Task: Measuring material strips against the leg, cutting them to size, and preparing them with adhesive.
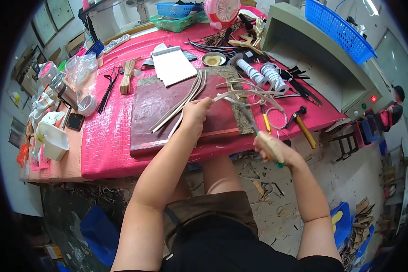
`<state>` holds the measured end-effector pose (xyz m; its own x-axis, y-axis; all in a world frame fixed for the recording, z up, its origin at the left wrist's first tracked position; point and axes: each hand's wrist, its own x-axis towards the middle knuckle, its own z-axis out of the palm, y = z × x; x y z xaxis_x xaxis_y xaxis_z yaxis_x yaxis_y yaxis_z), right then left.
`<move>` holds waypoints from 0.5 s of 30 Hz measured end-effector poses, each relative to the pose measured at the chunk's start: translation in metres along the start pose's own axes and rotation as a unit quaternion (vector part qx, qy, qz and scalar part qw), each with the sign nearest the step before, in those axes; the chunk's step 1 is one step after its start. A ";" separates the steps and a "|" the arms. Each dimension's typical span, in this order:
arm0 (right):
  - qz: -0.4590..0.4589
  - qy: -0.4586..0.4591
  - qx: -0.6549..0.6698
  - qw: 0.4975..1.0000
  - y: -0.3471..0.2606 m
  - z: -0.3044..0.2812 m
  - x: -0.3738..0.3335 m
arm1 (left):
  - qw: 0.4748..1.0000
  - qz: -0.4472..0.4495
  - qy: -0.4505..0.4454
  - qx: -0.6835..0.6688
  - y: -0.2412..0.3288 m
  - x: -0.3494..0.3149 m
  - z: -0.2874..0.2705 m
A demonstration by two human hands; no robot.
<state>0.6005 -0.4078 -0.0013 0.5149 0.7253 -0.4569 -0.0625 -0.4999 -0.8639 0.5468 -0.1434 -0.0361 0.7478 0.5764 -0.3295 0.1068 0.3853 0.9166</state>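
My left hand is closed on one end of a pale grey strap, which arcs away to the right over the dark red work mat. Gripped in my right hand, just off the mat's right front edge, is a tool with a green handle wrapped in tan tape. Its narrow grey end points up and left under the strap; motion blurs it, so its exact kind cannot be told. Several loose pale strips lie on the mat beside my left hand.
A hammer and a yellow-handled tool lie to the right. White spools, a dish of paste and a white pad stand farther back. A grey machine housing bounds the right; a pink fan is behind.
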 end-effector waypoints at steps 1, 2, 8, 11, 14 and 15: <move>0.007 -0.033 -0.037 0.999 -0.005 0.009 0.000 | 1.000 -0.001 0.003 0.003 0.002 -0.004 0.002; 0.040 0.005 -0.038 0.998 -0.007 0.017 0.000 | 0.999 -0.032 -0.002 -0.029 0.002 -0.007 0.003; 0.052 -0.011 -0.023 0.998 -0.019 0.018 0.010 | 0.994 -0.069 -0.033 -0.073 0.001 -0.025 0.015; 0.042 -0.012 -0.058 0.997 -0.021 0.019 0.010 | 0.995 -0.069 -0.032 -0.065 -0.001 -0.025 0.015; 0.028 -0.010 -0.048 0.998 -0.016 0.020 0.005 | 0.996 -0.024 0.011 -0.083 -0.001 -0.026 0.012; 0.030 -0.008 -0.047 0.998 -0.015 0.021 0.005 | 0.996 -0.023 0.011 -0.081 0.000 -0.027 0.014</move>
<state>0.5860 -0.3866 0.0047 0.4985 0.7004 -0.5108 -0.0115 -0.5838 -0.8118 0.5363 -0.1691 -0.0240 0.7300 0.5697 -0.3774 0.0323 0.5228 0.8518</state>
